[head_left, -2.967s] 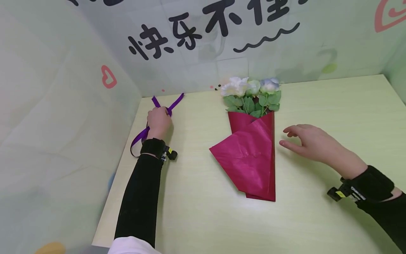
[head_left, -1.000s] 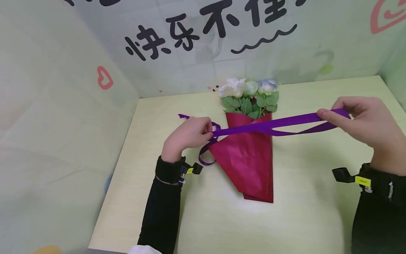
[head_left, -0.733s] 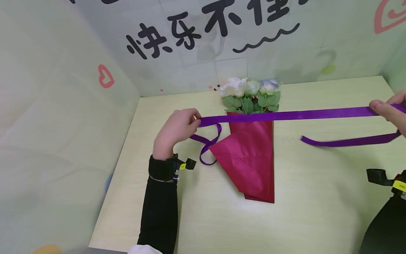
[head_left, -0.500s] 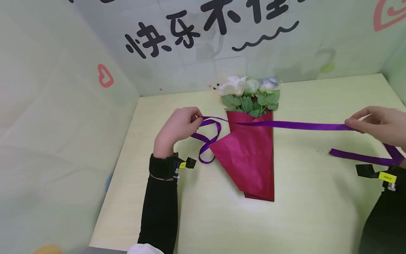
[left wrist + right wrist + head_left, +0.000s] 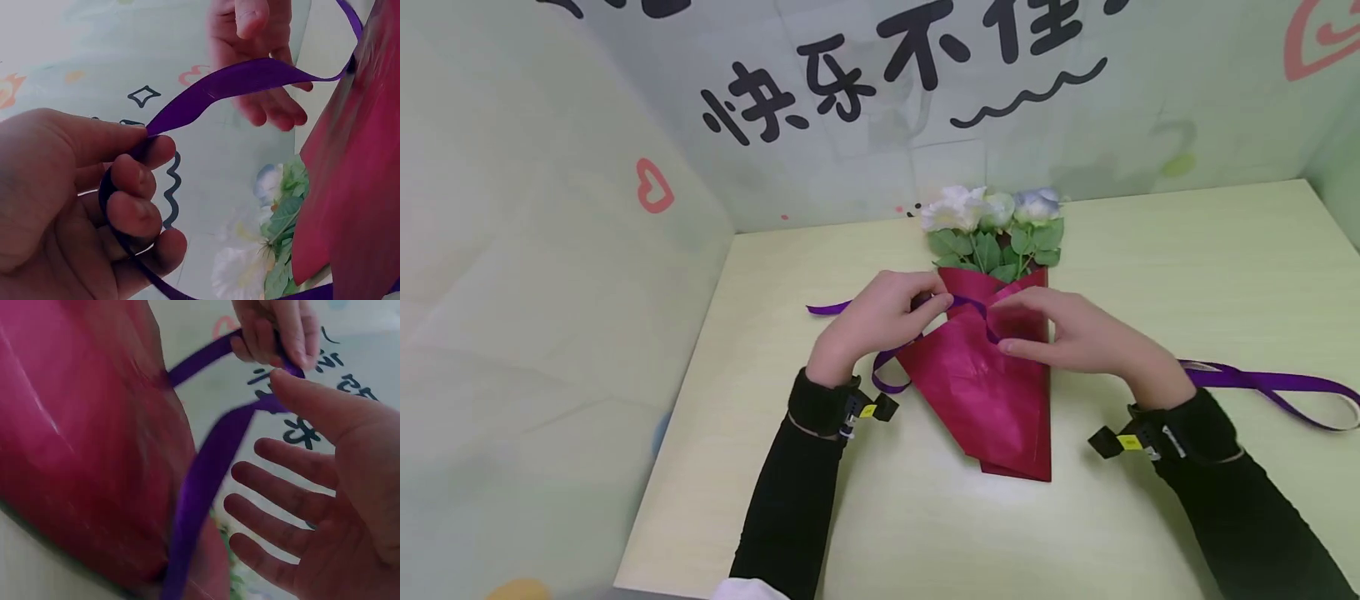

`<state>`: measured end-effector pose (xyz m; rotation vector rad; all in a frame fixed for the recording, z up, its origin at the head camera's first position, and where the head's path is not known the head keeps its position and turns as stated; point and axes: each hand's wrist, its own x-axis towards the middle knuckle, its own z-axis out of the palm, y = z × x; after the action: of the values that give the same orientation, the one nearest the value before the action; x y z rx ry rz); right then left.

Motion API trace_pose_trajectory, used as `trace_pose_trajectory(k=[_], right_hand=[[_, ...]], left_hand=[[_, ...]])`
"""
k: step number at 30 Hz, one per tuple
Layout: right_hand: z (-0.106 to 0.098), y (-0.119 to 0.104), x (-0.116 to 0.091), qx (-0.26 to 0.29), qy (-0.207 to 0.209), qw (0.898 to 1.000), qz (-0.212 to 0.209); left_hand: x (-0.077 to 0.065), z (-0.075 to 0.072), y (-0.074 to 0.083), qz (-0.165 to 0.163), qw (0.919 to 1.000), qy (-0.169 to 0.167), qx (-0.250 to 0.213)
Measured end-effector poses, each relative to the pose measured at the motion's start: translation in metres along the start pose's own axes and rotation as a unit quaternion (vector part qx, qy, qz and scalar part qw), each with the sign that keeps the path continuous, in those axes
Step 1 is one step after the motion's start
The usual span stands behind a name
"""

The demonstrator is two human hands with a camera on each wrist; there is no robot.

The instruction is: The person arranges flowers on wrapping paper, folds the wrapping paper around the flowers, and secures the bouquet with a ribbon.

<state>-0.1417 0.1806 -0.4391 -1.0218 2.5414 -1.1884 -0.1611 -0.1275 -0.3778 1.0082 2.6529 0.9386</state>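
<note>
Against the printed backdrop (image 5: 865,179), the table (image 5: 962,533) presents its far edge; its left edge runs well apart from the hands. Near the middle of the tabletop lies the bouquet (image 5: 985,392), long axis directed from the person's side toward the backdrop. Its flowers (image 5: 992,210) point away from the person, at the far edge; the wrapped end points toward the person. One corner of the red wrapper (image 5: 1000,433) projects left. Room for moving extends to both sides and below the wrapped end; the backdrop limits the far side. The left hand (image 5: 883,317), at the wrapper's upper left, pinches the purple ribbon (image 5: 250,76) between thumb and fingers. The right hand (image 5: 1086,333), over the wrapper's right edge, holds its fingers straight and spread; thumb contact with the ribbon cannot be determined. The ribbon runs crosswise to the bouquet: one stretch crosses the wrapper's front, further strands extend right, and one end points left.
</note>
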Motion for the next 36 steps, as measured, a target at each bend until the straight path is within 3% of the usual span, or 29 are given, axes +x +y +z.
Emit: trace_pose_trajectory(k=[5,8,12,15,18,21,23,27,29,31,32,36], right_hand=[[0.008,-0.004,0.003,0.056,-0.029,0.998,-0.021],[-0.007,-0.005,-0.006,0.099,-0.049,0.994,-0.006],[-0.03,-0.005,-0.022,0.128,-0.05,0.991,0.002],[-0.043,-0.004,-0.032,0.128,-0.052,0.99,0.01],[-0.052,-0.002,-0.039,0.115,-0.044,0.992,0.042],[-0.056,0.001,-0.043,0.087,-0.023,0.992,0.084],[-0.059,0.003,-0.045,0.07,-0.01,0.992,0.109],[-0.063,0.004,-0.047,0.045,0.003,0.991,0.124],[-0.064,0.004,-0.046,0.037,0.01,0.991,0.13],[-0.064,0.003,-0.045,0.008,0.022,0.992,0.126],[-0.063,0.003,-0.044,-0.013,0.033,0.991,0.129],[-0.057,0.001,-0.039,-0.103,0.074,0.986,0.107]], left_hand=[[-0.002,-0.002,0.001,0.008,0.9997,-0.011,-0.022],[-0.005,-0.007,-0.003,-0.013,0.999,-0.033,-0.029],[-0.007,-0.008,-0.01,-0.043,0.9947,-0.093,0.002],[-0.006,-0.008,-0.016,-0.063,0.9928,-0.095,0.036],[-0.008,-0.013,-0.02,-0.108,0.9911,-0.04,0.067],[-0.015,-0.025,-0.023,-0.164,0.9789,0.035,0.117],[-0.022,-0.034,-0.026,-0.202,0.962,0.093,0.158],[-0.035,-0.051,-0.036,-0.27,0.9164,0.199,0.218],[-0.041,-0.058,-0.041,-0.272,0.9061,0.232,0.226],[-0.045,-0.062,-0.046,-0.261,0.9088,0.235,0.224],[-0.047,-0.063,-0.048,-0.261,0.9152,0.221,0.214],[-0.047,-0.06,-0.048,-0.26,0.9502,0.08,0.152]])
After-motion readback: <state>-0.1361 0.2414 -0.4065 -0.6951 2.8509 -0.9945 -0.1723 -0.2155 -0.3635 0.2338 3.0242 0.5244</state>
